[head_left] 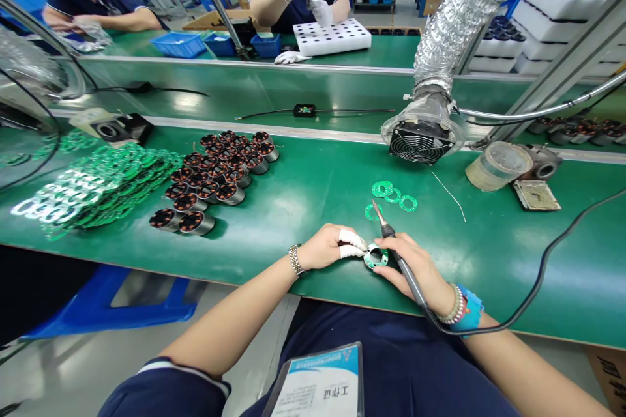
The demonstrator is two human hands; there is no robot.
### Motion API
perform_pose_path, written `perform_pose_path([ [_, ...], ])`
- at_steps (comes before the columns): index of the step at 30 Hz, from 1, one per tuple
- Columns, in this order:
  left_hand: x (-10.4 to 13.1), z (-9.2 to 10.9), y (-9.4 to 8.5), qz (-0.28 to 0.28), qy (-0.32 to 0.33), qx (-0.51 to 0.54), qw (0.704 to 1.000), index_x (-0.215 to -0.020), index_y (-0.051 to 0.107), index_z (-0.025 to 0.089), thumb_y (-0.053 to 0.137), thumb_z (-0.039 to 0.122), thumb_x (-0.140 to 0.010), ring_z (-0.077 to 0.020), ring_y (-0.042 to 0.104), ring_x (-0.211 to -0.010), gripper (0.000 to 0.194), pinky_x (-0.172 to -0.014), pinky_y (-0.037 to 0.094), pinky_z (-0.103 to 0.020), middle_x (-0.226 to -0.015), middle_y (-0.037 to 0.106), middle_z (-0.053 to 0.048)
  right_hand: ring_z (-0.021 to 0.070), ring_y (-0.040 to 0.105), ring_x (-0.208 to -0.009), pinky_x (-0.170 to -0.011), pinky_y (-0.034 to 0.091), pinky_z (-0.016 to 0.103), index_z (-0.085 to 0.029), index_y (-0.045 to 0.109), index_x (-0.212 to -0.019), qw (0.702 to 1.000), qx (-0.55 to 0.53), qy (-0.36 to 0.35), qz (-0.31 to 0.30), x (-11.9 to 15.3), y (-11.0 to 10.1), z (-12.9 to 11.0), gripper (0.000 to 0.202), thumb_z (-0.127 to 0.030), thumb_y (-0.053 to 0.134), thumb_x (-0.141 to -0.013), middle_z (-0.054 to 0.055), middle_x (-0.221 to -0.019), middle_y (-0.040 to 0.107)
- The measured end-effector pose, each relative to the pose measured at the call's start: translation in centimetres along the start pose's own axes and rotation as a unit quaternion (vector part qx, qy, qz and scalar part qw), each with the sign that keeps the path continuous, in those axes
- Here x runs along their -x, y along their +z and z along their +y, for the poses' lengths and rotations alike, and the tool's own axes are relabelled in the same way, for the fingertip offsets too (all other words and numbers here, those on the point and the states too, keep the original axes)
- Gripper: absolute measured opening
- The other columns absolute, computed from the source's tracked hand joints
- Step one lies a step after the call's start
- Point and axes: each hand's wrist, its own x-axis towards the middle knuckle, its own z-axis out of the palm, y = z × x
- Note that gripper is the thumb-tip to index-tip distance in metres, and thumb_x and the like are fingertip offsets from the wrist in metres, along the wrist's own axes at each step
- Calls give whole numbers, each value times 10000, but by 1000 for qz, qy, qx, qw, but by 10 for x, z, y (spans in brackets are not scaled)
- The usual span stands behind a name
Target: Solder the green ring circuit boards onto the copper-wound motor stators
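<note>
My left hand (332, 246), with white covers on two fingers, pinches the left side of a round part topped by a green ring board (383, 258). On the other side, the thumb and a finger of my right hand (418, 267) touch the same part. A soldering iron (402, 260) lies in my right hand, its tip pointing up and away from the ring. Just beyond are several loose green rings (408, 202). Rows of copper-wound motor stators (229, 193) stand to the left, beside a large pile of green ring boards (112, 182).
A fume fan (421, 138) hangs from a foil duct (452, 13) ahead. At right are a cup (497, 166), a sponge tray (536, 196) and the iron's cable (552, 254). Two people work across the bench near a white foam tray (332, 39).
</note>
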Motion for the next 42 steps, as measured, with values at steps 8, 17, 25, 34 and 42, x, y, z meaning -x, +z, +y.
perform_pose_path([
  [8, 0, 14, 29, 80, -158, 193, 965, -671, 531, 142, 666, 280, -672, -84, 516, -486, 193, -486, 441, -211, -583, 558, 22, 197, 556, -859, -747, 500, 340, -207, 504, -1128, 1000, 2, 0, 0, 1, 2, 0, 339, -283, 601, -812, 82, -955, 600],
  [17, 12, 23, 53, 211, -177, 308, 910, -882, 505, 156, 693, 298, -682, -72, 543, -522, 309, -489, 456, -181, -637, 551, 45, 207, 544, -852, -735, 503, 360, -211, 501, -1115, 1000, 13, -8, 8, 1, 4, -2, 309, -271, 583, -824, 89, -950, 607],
  [25, 2, 24, 38, 130, -244, 325, 904, -854, 506, 139, 720, 316, -655, -64, 534, -445, 342, -406, 439, -154, -575, 536, 48, 207, 556, -852, -735, 507, 359, -219, 500, -1128, 1000, 9, -14, 22, 1, 5, 1, 324, -270, 585, -820, 81, -944, 604],
  [34, 7, 28, 31, 101, -187, 143, 967, -1055, 481, 161, 539, 453, -783, -113, 561, -565, 404, -506, 481, -245, -743, 539, -1, 239, 561, -1049, -864, 500, 390, -211, 500, -1095, 999, 15, 1, 44, 4, -9, -2, 341, -283, 630, -788, 113, -1146, 603],
  [42, -6, 26, 38, 7, -43, -218, 975, -1127, 539, 227, 732, 379, -638, -248, 587, -919, 547, -794, 453, -346, -1078, 596, -88, 209, 640, -791, -766, 519, 370, -181, 521, -1109, 928, 211, 122, 281, 18, -101, 64, 364, -369, 586, -804, 113, -1068, 634],
])
